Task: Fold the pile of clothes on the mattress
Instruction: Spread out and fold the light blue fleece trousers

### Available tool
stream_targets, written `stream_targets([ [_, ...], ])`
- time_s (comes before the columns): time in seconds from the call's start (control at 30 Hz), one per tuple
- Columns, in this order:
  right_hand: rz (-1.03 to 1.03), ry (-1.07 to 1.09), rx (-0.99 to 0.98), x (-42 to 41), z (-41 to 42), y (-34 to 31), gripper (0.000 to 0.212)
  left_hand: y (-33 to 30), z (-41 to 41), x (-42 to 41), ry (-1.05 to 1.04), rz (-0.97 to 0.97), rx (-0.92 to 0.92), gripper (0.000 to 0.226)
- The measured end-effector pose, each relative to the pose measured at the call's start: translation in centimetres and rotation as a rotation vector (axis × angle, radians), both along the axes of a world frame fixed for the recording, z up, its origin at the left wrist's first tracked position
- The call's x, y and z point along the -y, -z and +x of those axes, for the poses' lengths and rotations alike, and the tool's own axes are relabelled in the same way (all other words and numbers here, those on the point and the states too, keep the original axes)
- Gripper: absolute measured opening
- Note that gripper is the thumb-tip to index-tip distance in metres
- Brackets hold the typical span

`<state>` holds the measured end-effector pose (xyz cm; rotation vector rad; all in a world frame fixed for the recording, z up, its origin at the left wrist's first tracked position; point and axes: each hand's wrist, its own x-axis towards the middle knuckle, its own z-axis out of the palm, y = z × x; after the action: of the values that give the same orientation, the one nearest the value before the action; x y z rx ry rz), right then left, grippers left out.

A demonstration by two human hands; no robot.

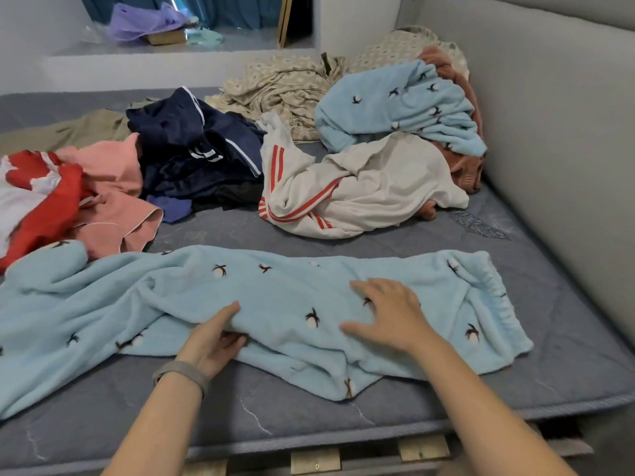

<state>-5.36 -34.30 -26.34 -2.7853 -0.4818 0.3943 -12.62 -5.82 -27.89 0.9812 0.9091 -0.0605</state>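
My left hand (214,341): at 6 o'clock, fingers tucked under a fold of the light blue fleece garment (275,304), thumb on top, gripping it.
My right hand (385,314): at 5 o'clock, flat with fingers spread, pressing on the same garment.
Fleece garment: stretched sideways across the near mattress (343,420).
Pile of clothes (240,156): unfolded from 10 to 1 o'clock, navy shorts (192,146), a white red-striped top (360,194), pink and red pieces.
Second blue fleece piece (398,104): at 1 o'clock.
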Motion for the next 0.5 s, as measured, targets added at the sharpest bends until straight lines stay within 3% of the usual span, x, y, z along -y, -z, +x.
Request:
stream_targets([
  [0.1, -0.15, -0.262, -0.254, -1.7, -2.5, 1.3, 0.121, 0.5, -0.1, 0.3, -0.096, 0.023, 0.045, 0.023],
  [0.17, -0.234, -0.326, -0.199, -1.4, -3.1, 2.3, 0.124, 1.0, -0.7, -0.1, -0.236, 0.26, 0.029, 0.035],
  [0.23, -0.219, -0.301, -0.092, -0.2, -2.8, 2.5, 0.11, 1.4, -1.4, -0.5, -0.321, 0.42, -0.03, 0.04],
  [0.27, -0.201, -0.27, -0.074, 0.4, -2.5, 2.3, 0.103, 1.4, -1.7, -0.6, -0.348, 0.322, -0.052, 0.036],
  [0.37, -0.188, -0.199, -0.097, 1.5, -2.7, 1.6, 0.096, -0.4, -2.7, 0.0, -0.214, -0.242, -0.14, 0.017],
  [0.43, -0.219, -0.148, -0.103, 1.4, -3.9, 1.4, 0.097, -0.5, -3.2, -0.1, -0.174, -0.277, -0.168, 0.011],
  [0.5, -0.176, -0.041, -0.002, 0.6, -5.4, 1.1, 0.091, 0.0, -3.5, -0.9, -0.196, -0.161, -0.133, 0.017],
])
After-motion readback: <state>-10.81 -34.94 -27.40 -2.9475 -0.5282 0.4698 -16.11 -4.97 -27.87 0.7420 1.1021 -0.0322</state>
